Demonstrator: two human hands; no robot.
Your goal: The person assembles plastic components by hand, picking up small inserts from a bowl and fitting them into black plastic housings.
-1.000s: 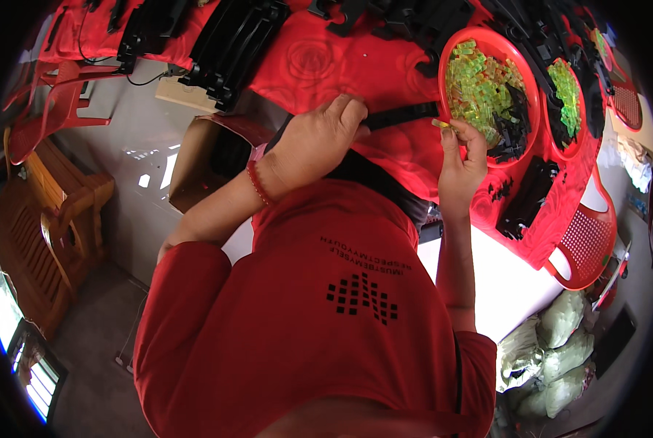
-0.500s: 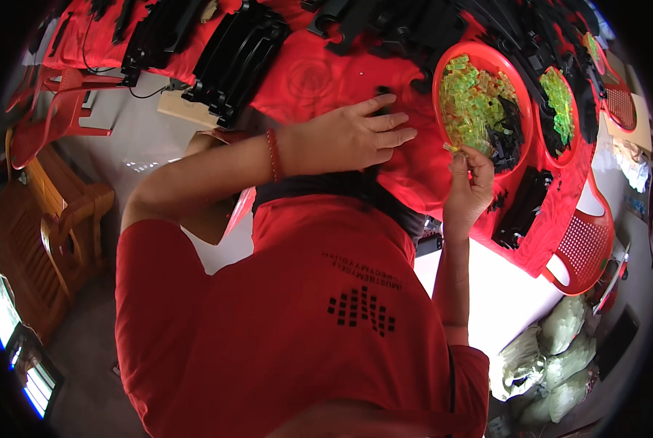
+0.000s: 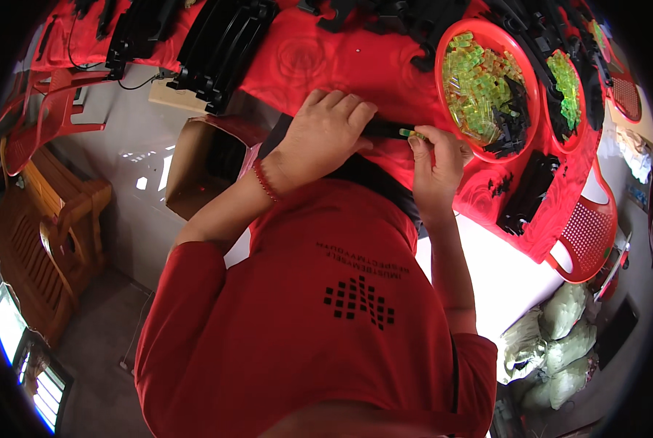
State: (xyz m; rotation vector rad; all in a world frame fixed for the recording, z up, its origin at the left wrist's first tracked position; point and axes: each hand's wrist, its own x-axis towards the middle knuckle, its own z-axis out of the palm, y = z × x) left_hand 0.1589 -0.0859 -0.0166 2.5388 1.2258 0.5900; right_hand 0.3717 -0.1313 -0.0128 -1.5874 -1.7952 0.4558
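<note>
My left hand (image 3: 326, 131), a red bead bracelet at its wrist, is closed over a long black plastic part (image 3: 385, 130) at the table's near edge. Most of that part is hidden under the palm; one end sticks out to the right. Between thumb and forefinger my right hand (image 3: 437, 162) pinches a small yellow-green translucent piece (image 3: 412, 133), held at the protruding end of the black part. Whether the two touch is too small to tell. Just right of this hand stands a red basin (image 3: 534, 109) with yellow-green translucent pieces (image 3: 479, 80) and small black pieces (image 3: 512, 120).
A red cloth covers the table (image 3: 297, 62). Black moulded parts (image 3: 224, 44) lie along its far side. A second red basin (image 3: 576, 124) stands farther right, and a black part (image 3: 531, 193) lies near the right corner. An open cardboard box (image 3: 187, 171) is left of my body.
My left hand has gone from spread fingers to curled round the black part. My right hand has moved left, away from the basin, bringing the yellow-green piece to the black part's end.
</note>
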